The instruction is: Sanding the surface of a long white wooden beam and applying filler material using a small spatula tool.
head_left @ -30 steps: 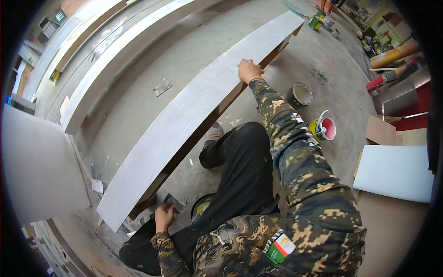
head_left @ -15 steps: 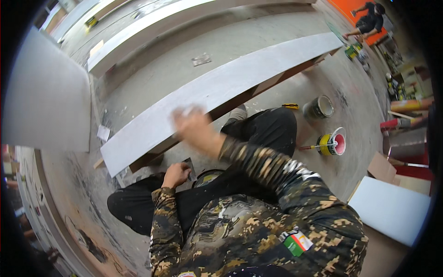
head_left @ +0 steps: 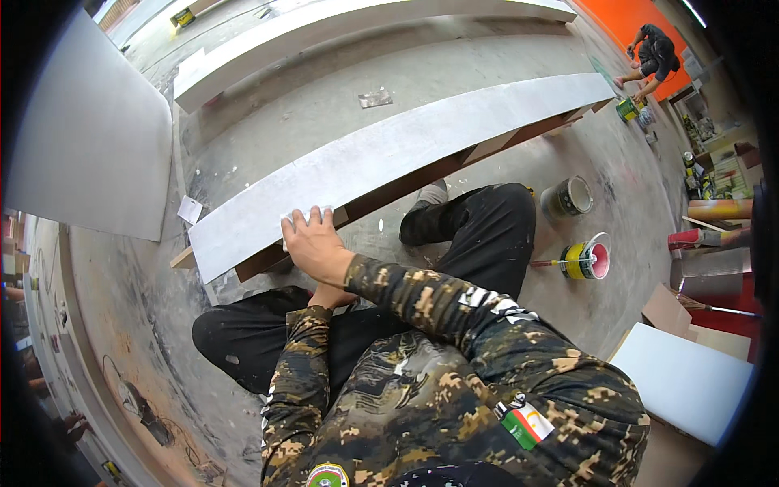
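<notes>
A long white-topped board (head_left: 406, 138) lies across the floor in front of my crossed legs, its brown hollow underside showing along the near side. My right hand (head_left: 315, 246) rests on the board's near edge, toward its left end. Its fingers are stretched out and spread; a small whitish patch shows by the thumb, too little to name. Behind the right wrist, my left hand (head_left: 329, 295) sits low over my lap. Its fingers are hidden, and so is anything in them.
To the right stand an open grey can (head_left: 572, 196) and a yellow-and-black bucket (head_left: 578, 260) with pink inside and a brush handle. A white panel (head_left: 89, 130) rises at the left. Another long white board (head_left: 324, 45) lies beyond. A co-worker (head_left: 656, 57) crouches at the far right.
My right hand has come nearer and slightly left, from above the board's top to its near edge. My left hand has shifted right, behind the right wrist. The head view has tilted slightly.
</notes>
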`<act>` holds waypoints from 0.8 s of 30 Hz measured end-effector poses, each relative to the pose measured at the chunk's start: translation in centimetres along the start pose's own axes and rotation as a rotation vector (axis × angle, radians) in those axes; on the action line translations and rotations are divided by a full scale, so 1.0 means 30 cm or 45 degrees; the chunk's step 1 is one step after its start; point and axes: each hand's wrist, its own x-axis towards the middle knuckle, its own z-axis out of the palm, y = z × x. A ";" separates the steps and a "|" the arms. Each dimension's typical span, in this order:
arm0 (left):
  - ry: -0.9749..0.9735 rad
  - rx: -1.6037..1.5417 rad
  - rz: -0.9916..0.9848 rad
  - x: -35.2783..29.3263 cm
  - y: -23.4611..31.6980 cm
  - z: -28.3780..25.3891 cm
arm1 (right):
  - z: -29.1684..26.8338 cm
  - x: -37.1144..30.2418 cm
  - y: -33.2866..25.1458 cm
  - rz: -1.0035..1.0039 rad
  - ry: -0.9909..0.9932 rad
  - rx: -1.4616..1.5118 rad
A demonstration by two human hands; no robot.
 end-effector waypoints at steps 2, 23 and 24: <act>0.032 0.006 0.033 0.024 -0.013 0.019 | 0.039 0.043 0.065 0.147 0.114 -0.115; -0.672 0.146 -0.564 0.062 0.029 -0.057 | 0.066 0.024 0.365 0.233 0.213 -0.506; -0.702 0.130 -0.605 0.058 0.040 -0.080 | -0.002 0.035 0.493 0.379 0.046 -0.401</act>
